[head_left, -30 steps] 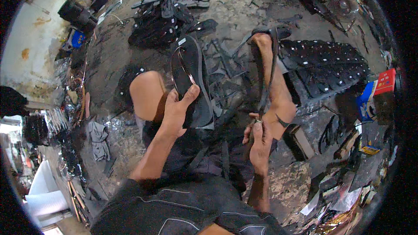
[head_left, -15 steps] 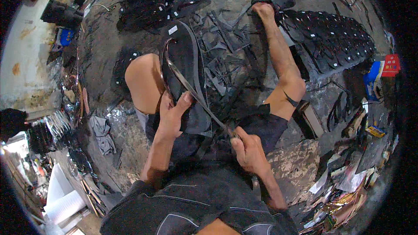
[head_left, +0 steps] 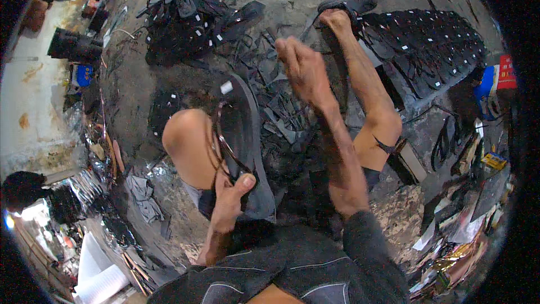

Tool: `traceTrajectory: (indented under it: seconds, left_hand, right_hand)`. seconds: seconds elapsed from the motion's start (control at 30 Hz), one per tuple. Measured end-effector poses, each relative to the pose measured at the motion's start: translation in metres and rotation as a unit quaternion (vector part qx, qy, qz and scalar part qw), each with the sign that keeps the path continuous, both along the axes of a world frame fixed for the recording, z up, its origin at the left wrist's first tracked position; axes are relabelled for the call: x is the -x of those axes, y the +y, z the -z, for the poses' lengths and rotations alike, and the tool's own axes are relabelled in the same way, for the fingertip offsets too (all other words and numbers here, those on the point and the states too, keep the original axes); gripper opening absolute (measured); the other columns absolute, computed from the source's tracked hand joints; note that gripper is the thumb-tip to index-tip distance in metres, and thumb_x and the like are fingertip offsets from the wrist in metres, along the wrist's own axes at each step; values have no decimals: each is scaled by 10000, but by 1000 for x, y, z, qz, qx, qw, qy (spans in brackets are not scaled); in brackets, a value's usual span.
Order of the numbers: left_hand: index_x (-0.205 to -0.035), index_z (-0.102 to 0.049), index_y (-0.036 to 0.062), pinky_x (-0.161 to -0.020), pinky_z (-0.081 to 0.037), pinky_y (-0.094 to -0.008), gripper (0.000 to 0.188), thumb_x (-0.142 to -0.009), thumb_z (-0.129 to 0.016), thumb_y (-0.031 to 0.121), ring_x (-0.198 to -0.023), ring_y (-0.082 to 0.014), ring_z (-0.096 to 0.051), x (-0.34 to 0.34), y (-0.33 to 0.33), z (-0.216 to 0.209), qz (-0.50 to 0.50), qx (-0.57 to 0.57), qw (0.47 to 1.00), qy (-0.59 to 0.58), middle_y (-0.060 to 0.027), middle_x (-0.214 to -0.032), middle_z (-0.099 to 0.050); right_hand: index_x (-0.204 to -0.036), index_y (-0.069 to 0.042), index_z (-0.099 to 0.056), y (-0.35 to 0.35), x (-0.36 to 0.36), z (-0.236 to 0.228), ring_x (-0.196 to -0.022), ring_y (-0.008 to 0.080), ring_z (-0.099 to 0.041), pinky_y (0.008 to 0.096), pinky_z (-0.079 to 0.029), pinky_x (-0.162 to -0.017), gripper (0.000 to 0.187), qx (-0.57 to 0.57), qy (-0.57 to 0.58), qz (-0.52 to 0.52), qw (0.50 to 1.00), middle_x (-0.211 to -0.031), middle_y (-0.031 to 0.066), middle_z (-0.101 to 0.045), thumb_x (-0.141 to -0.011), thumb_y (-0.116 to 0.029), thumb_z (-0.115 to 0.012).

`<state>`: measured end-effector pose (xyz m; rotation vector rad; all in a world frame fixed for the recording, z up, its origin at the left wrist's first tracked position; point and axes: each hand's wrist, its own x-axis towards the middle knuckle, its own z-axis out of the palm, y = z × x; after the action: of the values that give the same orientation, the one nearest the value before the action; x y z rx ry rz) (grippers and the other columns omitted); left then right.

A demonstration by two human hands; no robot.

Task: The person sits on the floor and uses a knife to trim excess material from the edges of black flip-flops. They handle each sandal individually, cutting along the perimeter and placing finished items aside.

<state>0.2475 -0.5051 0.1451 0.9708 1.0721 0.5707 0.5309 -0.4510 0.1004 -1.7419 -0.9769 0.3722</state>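
Note:
A black flip-flop sandal (head_left: pixel 245 135) stands tilted up beside my bent left knee, a small white label near its toe end. My left hand (head_left: pixel 230 201) is closed round its lower left edge, thumb pressing on the top face. Shiny dark straps (head_left: pixel 223 135) loop over the sandal's left side, above that hand. My right hand (head_left: pixel 305 72) is raised over the floor between my legs, well apart from the sandal. Its fingers are curled into a fist; whether they hold anything is hidden.
Finished black sandals lie in a heap (head_left: pixel 185 19) at the far left and in a long row (head_left: pixel 430 50) at the right. Dark cut-off scraps (head_left: pixel 284 121) litter the floor. Near my right knee lies a narrow block (head_left: pixel 409 160); a red-and-blue box (head_left: pixel 495 81) is further right.
My right hand has let go of the strap stretched toward it and swung up and away. The strap now curves back against the sandal. Sandal and left hand sit lower in view.

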Motion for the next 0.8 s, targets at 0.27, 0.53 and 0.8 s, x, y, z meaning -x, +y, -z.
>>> traceTrajectory:
  seconds: [0.27,0.53,0.8]
  left_hand:
    - [-1484,-364,-19,-1149,-365,-392,704,-936,-704,263,-1281,-233,-527,-41,13,-29,45,-125,990,-52,-138,-1372,-560]
    - [-1099,-637,-19,-720,-587,-280,323,-956,-742,251,-805,-126,-696,-8,59,-98,41,34,998,-40,-46,-974,-723]
    - [-1226,-596,10,-750,-607,-272,413,-945,-750,271,-893,-122,-701,8,24,-86,29,60,998,10,-54,-1078,-706]
  right_hand:
    - [-1125,21,-687,-97,71,-50,-762,39,-558,200,-457,-687,342,-13,241,27,970,-888,-33,-657,-927,-242,-781]
    - [-1229,-32,-630,-198,107,-79,-617,172,-605,326,-478,-580,271,19,201,-88,976,-731,92,-623,-1008,-144,-520]
    - [-1083,-82,-613,-323,165,-59,-682,432,-643,454,-503,-598,150,218,173,-169,946,-790,208,-648,-957,-161,-633]
